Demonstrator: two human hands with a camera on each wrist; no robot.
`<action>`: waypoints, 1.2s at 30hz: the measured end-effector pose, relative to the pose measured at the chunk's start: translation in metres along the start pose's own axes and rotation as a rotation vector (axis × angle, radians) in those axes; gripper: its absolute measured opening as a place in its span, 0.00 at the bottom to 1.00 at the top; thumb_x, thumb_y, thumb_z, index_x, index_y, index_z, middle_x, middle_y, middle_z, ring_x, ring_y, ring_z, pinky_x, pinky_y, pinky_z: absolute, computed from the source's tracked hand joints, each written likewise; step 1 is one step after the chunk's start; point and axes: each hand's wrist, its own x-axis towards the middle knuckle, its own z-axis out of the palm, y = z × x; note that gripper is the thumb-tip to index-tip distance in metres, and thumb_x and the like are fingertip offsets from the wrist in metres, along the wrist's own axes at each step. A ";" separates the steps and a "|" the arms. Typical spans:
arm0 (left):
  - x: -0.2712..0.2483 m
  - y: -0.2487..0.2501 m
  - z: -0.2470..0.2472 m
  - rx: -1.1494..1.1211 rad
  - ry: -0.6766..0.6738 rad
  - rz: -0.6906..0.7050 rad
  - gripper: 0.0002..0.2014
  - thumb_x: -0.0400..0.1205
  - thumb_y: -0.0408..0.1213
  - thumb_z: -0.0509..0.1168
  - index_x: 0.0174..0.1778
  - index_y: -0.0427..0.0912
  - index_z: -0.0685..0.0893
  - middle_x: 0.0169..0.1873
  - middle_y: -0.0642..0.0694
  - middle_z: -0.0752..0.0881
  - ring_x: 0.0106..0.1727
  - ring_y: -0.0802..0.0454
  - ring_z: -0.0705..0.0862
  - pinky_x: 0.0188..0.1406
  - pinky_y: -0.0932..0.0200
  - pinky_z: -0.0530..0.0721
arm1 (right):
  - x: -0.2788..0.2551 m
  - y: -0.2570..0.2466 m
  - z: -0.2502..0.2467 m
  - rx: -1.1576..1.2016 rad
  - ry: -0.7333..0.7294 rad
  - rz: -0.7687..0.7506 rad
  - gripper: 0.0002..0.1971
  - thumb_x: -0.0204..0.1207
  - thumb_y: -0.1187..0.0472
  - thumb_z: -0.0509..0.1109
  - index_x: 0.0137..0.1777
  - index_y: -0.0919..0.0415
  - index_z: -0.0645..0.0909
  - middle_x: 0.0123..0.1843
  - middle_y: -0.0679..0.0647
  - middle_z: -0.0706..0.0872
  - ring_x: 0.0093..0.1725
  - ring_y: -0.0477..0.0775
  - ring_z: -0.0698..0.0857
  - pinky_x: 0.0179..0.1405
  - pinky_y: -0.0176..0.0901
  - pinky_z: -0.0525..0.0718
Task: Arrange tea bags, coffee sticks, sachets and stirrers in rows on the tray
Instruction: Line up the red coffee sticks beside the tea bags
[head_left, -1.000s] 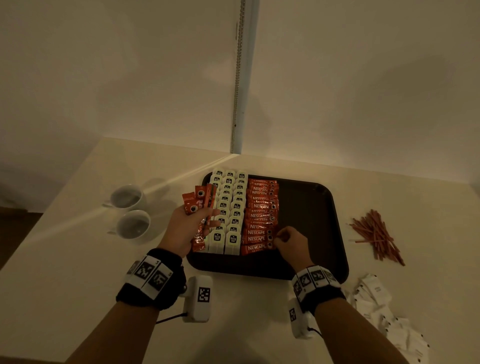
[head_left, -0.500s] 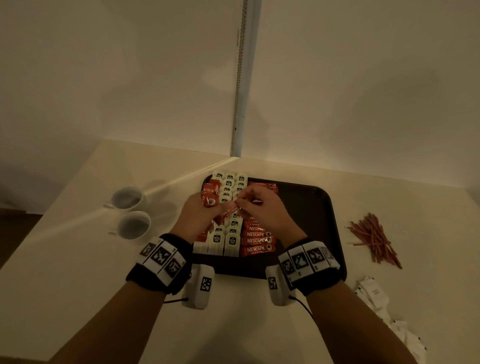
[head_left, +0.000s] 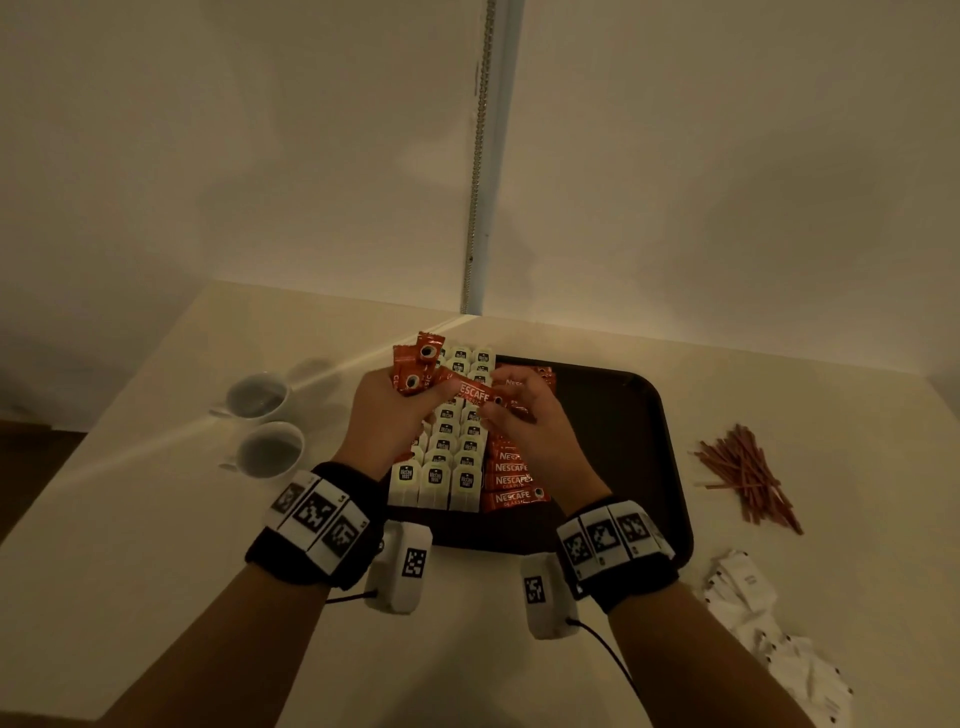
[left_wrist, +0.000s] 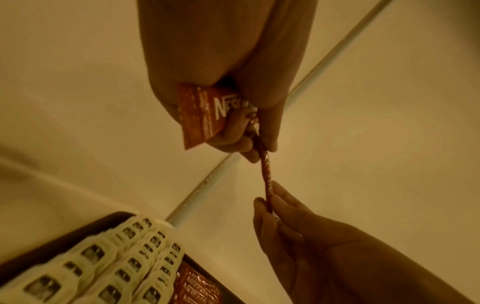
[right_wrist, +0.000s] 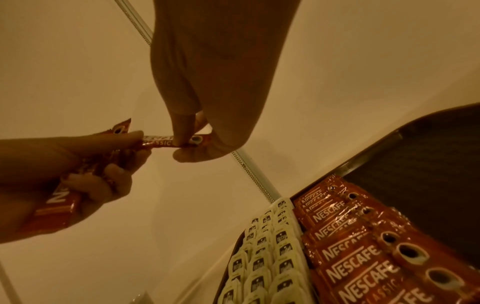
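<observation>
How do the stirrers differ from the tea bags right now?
The stirrers lie in a loose heap on the table, right of the tray; the tea bags stand in neat rows on it. The stirrers are thin and reddish, the tea bags pale and square. Neither is being handled.

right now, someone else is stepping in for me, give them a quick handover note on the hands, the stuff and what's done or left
Left hand grips a bunch of coffee sticks above the tray.
Right hand pinches one stick by its end, the other end at the left thumb.
Done: tea bags in three rows on the tray's left, a row of coffee sticks beside them.
Left: place the held sticks, then the stirrers and white sachets, both loose on the table right of the tray. The tray's right half is bare.
</observation>
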 end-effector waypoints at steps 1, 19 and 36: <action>0.000 0.003 0.000 0.026 0.014 0.026 0.05 0.74 0.40 0.76 0.38 0.43 0.88 0.25 0.45 0.85 0.23 0.55 0.81 0.31 0.56 0.81 | -0.002 0.000 0.001 0.013 -0.020 0.005 0.14 0.77 0.68 0.68 0.61 0.58 0.77 0.56 0.48 0.83 0.55 0.49 0.86 0.46 0.35 0.86; -0.007 0.017 0.004 0.226 0.020 0.212 0.09 0.73 0.42 0.76 0.31 0.52 0.83 0.23 0.57 0.83 0.27 0.61 0.83 0.33 0.65 0.78 | -0.009 -0.004 0.009 0.086 -0.088 -0.036 0.12 0.80 0.66 0.64 0.61 0.60 0.82 0.36 0.44 0.80 0.33 0.41 0.77 0.33 0.32 0.78; -0.010 -0.012 0.001 -0.161 -0.024 -0.117 0.04 0.77 0.38 0.73 0.42 0.42 0.87 0.38 0.42 0.90 0.22 0.58 0.79 0.19 0.67 0.75 | -0.002 -0.015 -0.024 -0.072 -0.054 0.103 0.11 0.79 0.70 0.64 0.53 0.57 0.85 0.56 0.55 0.85 0.51 0.51 0.87 0.50 0.39 0.87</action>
